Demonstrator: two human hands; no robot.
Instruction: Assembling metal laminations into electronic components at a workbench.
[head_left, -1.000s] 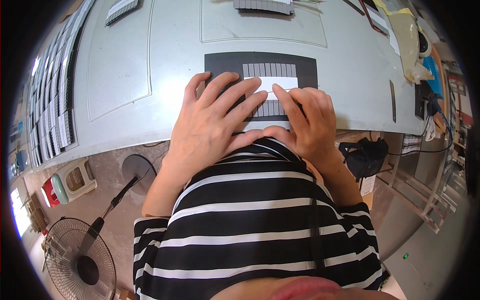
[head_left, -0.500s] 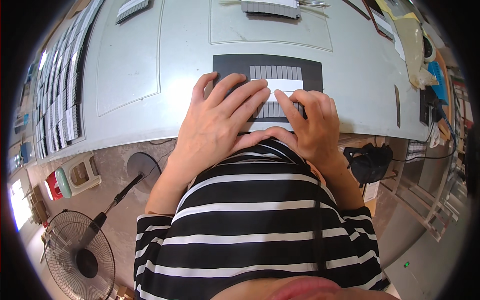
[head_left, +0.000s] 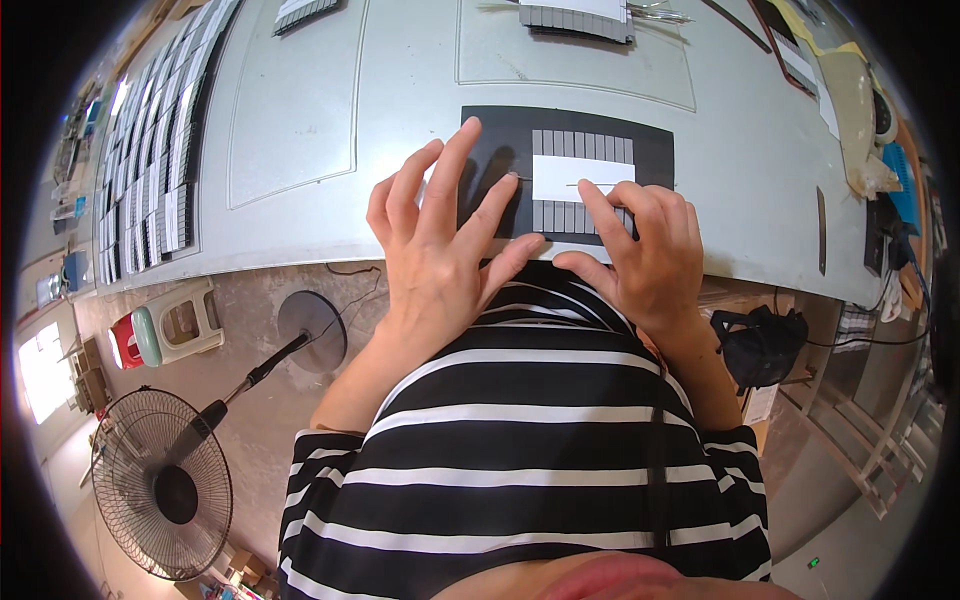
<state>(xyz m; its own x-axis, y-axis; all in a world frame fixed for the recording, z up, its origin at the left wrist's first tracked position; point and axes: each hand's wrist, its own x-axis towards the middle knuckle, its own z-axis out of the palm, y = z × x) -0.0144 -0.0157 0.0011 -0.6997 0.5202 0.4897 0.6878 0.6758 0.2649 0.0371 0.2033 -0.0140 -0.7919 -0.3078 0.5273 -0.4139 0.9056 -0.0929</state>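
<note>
A grey slatted piece [head_left: 582, 145] with a white band [head_left: 560, 177] across its middle lies on a black mat [head_left: 650, 140] at the table's near edge. My left hand [head_left: 440, 240] has its fingers spread; its index fingertip touches the mat just left of the band, by a short thin dark line I cannot identify. On the band, my right hand [head_left: 655, 240] presses its index fingertip onto a thin wire-like line [head_left: 573, 185]. The right thumb stands apart, while its other fingers bend over the piece's right side and hide part of it.
Stacked grey-and-white slatted pieces [head_left: 580, 22] sit at the far middle, beside a bundle of thin wires [head_left: 660, 14]. Many similar pieces [head_left: 150, 150] cover the left side. A dark flat bar [head_left: 822, 230] lies at right. A standing fan [head_left: 175, 490] and stool [head_left: 185, 320] are on the floor.
My left hand has drawn back left off the white band, spreading its fingers. My right index finger stays on the band. The whole view has shifted slightly.
</note>
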